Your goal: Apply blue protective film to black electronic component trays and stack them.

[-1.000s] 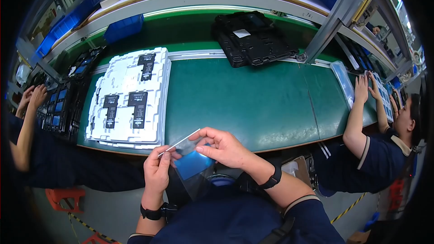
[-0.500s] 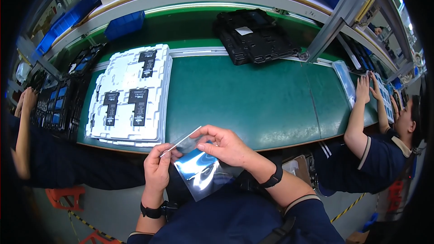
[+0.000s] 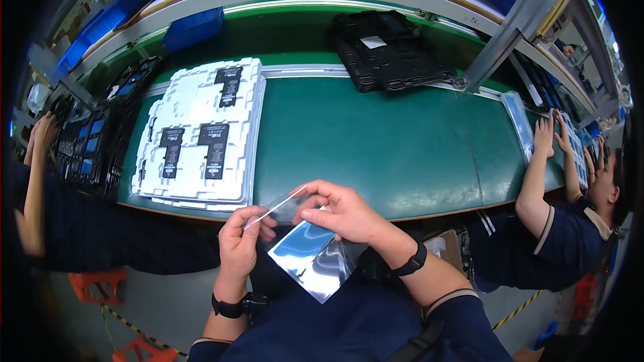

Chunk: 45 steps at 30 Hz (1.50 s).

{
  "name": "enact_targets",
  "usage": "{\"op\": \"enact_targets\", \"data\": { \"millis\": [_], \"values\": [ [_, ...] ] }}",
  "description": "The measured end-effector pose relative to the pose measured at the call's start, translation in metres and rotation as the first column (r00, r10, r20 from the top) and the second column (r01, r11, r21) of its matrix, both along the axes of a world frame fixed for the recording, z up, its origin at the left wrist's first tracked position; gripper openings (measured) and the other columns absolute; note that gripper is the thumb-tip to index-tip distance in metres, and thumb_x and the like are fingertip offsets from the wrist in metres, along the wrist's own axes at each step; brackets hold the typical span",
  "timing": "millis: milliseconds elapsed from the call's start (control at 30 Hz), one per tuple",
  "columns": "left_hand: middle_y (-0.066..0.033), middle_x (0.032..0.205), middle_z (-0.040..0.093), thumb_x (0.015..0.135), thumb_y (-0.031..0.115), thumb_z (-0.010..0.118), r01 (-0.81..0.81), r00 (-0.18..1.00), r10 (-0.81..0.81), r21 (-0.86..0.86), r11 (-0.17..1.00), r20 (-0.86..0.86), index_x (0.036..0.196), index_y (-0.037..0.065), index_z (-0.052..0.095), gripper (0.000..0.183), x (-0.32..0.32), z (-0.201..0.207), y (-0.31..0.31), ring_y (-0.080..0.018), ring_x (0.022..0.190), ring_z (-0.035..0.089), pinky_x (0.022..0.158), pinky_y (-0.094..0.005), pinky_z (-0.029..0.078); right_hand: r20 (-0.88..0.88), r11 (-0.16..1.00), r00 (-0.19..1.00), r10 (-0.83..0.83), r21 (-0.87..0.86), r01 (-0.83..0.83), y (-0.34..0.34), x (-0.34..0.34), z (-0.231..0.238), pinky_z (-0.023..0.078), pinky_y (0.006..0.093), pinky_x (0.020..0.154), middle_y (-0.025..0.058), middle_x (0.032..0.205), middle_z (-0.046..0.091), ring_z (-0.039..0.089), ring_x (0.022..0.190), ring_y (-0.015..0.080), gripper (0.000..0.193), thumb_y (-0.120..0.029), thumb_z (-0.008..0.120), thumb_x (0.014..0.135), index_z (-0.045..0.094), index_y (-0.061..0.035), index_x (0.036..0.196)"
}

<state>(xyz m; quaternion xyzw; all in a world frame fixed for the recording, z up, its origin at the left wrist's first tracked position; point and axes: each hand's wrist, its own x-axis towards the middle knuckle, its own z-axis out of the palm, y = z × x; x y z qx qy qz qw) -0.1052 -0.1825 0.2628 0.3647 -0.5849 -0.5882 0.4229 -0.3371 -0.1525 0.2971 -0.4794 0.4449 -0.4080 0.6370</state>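
Film sheet (image 3: 307,255), glossy, blue and silvery

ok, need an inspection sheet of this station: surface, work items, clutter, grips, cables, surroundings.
Surface: green worktop, thin dark seam toward the right
Work items: glossy blue-and-clear film, between both hands, in front of the worktop
Clutter: white tray stack bearing flat black packs at left; black tray stack at the far side, white slip on top
Left grip: pinching the film's clear, bright-edged part
Right grip: pinching the film, thumb by the blue area
Cables: nothing seen
Surroundings: co-workers both sides; orange stool at lower left
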Motion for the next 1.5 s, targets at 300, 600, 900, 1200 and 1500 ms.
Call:
{"op": "enact_targets", "data": {
  "millis": [300,600,900,1200,1500],
  "values": [
    [-0.0123,0.090,0.066,0.101,0.010,0.049,0.028,0.998,-0.028,-0.001,1.000,-0.061,0.111,-0.004,0.058,0.020,0.001,-0.003,0.000,-0.0139,0.075,0.063,0.068,-0.0255,0.051,-0.025,0.997,0.998,-0.058,0.048,0.059,0.000,-0.014,0.011,0.045,0.0168,0.049,0.0044,0.098,0.070,0.057,0.072,0.0021,0.039,-0.016,0.062,0.095,0.052,-0.0072,0.132],
    [-0.0129,0.094,0.067,0.098,0.003,0.051,0.004,1.000,-0.004,0.006,1.000,-0.005,0.114,-0.003,0.055,0.018,-0.009,-0.003,0.000,-0.0111,0.078,0.062,0.073,-0.0240,0.051,-0.184,0.979,0.969,-0.167,0.086,0.186,0.005,-0.046,0.022,0.040,0.0150,0.046,0.0018,0.093,0.071,0.058,0.070,0.0019,0.039,-0.012,0.067,0.090,0.057,-0.0059,0.127],
    [-0.0134,0.096,0.068,0.097,-0.001,0.050,-0.024,0.998,0.029,-0.099,0.995,0.047,0.118,-0.004,0.054,0.022,-0.006,-0.006,0.003,-0.0132,0.085,0.064,0.078,-0.0249,0.051,-0.127,0.990,0.984,-0.125,0.055,0.133,0.005,-0.044,0.016,0.040,0.0147,0.046,-0.0005,0.087,0.069,0.055,0.066,0.0007,0.039,-0.011,0.068,0.089,0.058,-0.0034,0.126],
    [-0.0085,0.088,0.064,0.096,0.000,0.050,0.040,0.988,0.005,-0.288,0.957,0.152,0.107,-0.003,0.063,0.017,-0.009,0.000,0.003,-0.0105,0.070,0.060,0.065,-0.0224,0.049,-0.113,0.985,0.980,-0.162,0.045,0.168,0.011,-0.046,0.015,0.040,0.0140,0.046,0.0023,0.089,0.070,0.057,0.068,0.0010,0.033,-0.006,0.064,0.090,0.059,-0.0014,0.123],
    [-0.0103,0.087,0.065,0.088,-0.004,0.051,0.039,0.973,0.058,-0.411,0.911,0.221,0.091,-0.002,0.062,0.012,-0.008,0.000,0.001,-0.0184,0.077,0.062,0.072,-0.0278,0.048,-0.181,0.980,0.965,-0.187,0.025,0.195,0.013,-0.045,0.014,0.037,0.0140,0.045,0.0013,0.088,0.071,0.056,0.065,0.0000,0.031,-0.011,0.063,0.092,0.060,-0.0048,0.122]
  ]
}}
